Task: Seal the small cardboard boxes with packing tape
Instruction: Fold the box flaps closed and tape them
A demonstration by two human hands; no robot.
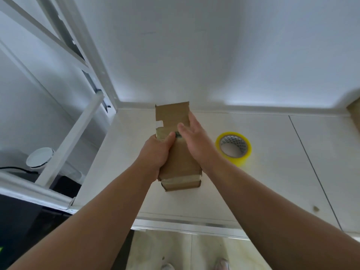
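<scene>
Basically, the box [181, 162] is clamped in the curled left grip [155, 154] and braced by the flat, empty right grip [194, 139], likely for folding the flap [171, 114].

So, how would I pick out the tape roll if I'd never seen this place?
Start at the white worktop, where a brown cardboard box stands on end near the middle. Just to the right of the right hand that touches the box lies the tape roll, flat on the worktop and apart from the box. It is the only round, bright yellow thing there.
</scene>
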